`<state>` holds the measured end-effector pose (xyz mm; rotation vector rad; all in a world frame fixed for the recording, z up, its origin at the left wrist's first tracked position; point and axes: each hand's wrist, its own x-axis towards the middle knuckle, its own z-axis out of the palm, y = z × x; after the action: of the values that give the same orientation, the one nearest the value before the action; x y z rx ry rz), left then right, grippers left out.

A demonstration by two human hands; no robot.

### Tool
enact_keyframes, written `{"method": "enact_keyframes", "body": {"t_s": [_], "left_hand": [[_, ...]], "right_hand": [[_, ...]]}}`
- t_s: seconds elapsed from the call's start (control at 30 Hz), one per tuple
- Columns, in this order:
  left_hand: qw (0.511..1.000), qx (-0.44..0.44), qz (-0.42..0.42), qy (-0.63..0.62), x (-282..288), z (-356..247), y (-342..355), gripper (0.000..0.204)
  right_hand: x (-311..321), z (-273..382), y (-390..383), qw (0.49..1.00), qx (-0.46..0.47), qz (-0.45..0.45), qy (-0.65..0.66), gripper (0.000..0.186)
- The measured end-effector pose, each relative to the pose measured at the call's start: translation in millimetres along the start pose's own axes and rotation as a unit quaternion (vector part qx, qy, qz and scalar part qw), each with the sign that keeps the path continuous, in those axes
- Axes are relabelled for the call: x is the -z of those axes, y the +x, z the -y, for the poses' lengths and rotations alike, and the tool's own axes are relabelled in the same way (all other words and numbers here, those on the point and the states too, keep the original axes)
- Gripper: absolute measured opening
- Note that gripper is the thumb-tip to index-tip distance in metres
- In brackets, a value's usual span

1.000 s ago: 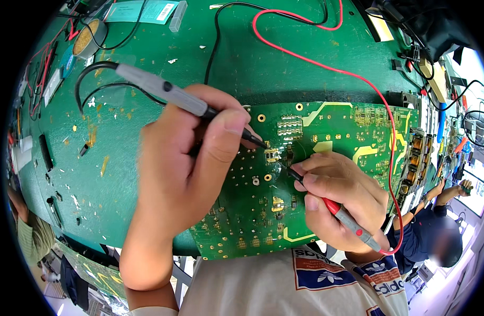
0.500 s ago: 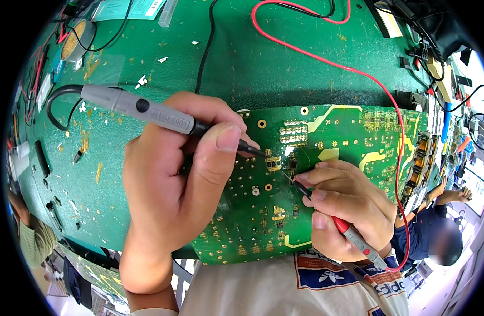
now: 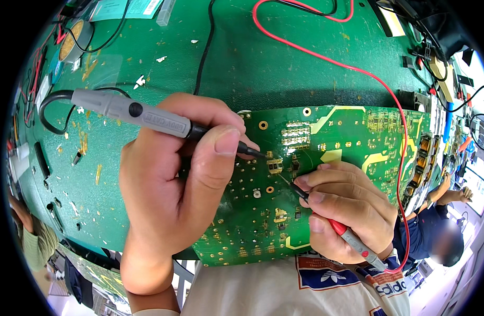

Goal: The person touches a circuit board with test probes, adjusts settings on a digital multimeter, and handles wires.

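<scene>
A green circuit board point(image 3: 326, 126) lies in front of me at the table's near edge. My left hand point(image 3: 184, 174) is closed around a grey and black test probe point(image 3: 163, 120), held like a pen. Its dark tip points at a small gold-edged component point(image 3: 275, 166); whether it touches is hard to tell. In my right hand point(image 3: 352, 210) is a red and grey test probe point(image 3: 347, 234), its thin metal tip just below the same component. A red lead point(image 3: 381, 87) runs from this probe across the board to the far side.
A black cable point(image 3: 204, 58) crosses the green mat point(image 3: 284, 68). At the far left stand a round tin point(image 3: 76, 41) and a teal packet point(image 3: 126, 9). Loose cables and tools crowd the right. A person point(image 3: 437, 231) sits at right; another's sleeve point(image 3: 37, 237) shows at left.
The right probe's tip has shifted slightly left toward the gold-edged component. My left hand and its probe have moved a little to the left. Both probes stay held.
</scene>
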<state>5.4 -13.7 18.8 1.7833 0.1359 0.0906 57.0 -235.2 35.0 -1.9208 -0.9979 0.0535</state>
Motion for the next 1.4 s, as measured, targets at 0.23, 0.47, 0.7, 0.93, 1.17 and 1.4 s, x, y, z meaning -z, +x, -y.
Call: {"method": "enact_keyframes", "body": {"t_s": [0.23,0.47,0.7,0.93,1.17,1.4], "left_hand": [[1.000,-0.005,0.002,0.003,0.4,0.9,0.2,0.026],[1.000,-0.003,0.005,0.003,0.7,0.9,0.1,0.026],[1.000,0.000,0.010,0.003,1.5,1.0,-0.2,0.026],[1.000,0.000,0.010,0.012,1.9,-0.7,-0.2,0.024],[1.000,-0.012,0.004,0.020,-0.1,1.4,0.5,0.020],[0.999,-0.029,-0.005,-0.019,-3.1,3.2,-1.3,0.021]], "right_hand": [[0.6,0.0,0.6,1.000,0.002,0.008,-0.005,0.024],[-1.2,-1.1,0.0,1.000,0.006,-0.001,0.000,0.026],[-1.6,0.0,-0.5,1.000,0.004,-0.006,-0.001,0.025],[-2.4,0.1,0.2,1.000,0.017,-0.011,-0.007,0.024],[-5.5,-0.4,-3.3,0.999,0.024,-0.029,-0.003,0.023],[2.1,4.1,-7.4,0.999,0.040,-0.012,0.019,0.022]]}}
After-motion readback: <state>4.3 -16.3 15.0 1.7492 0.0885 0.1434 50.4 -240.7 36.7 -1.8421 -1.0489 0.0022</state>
